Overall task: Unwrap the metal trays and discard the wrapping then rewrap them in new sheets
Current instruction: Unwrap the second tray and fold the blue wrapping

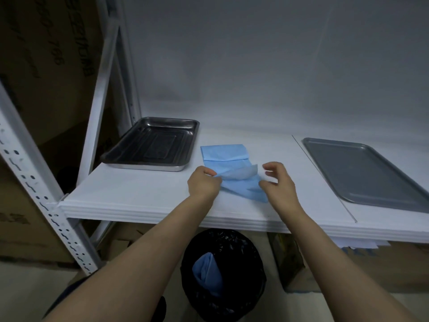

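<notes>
A folded blue sheet [226, 156] lies on the white shelf [139, 194] between two bare metal trays. The deep shiny tray [152, 145] sits at the left back; a flat grey tray [364, 173] lies at the right. My left hand [203, 184] pinches a lifted corner of the blue sheet. My right hand [279, 182] hovers at the sheet's right edge with fingers spread, thumb touching the fabric. Below the shelf, a black-lined bin [222, 275] holds a crumpled blue wrapping [207, 273].
A white perforated rack post [34, 182] stands at the left, with cardboard boxes [46, 66] behind it. More boxes [348, 266] sit on the floor under the shelf at the right. A grey wall backs the shelf.
</notes>
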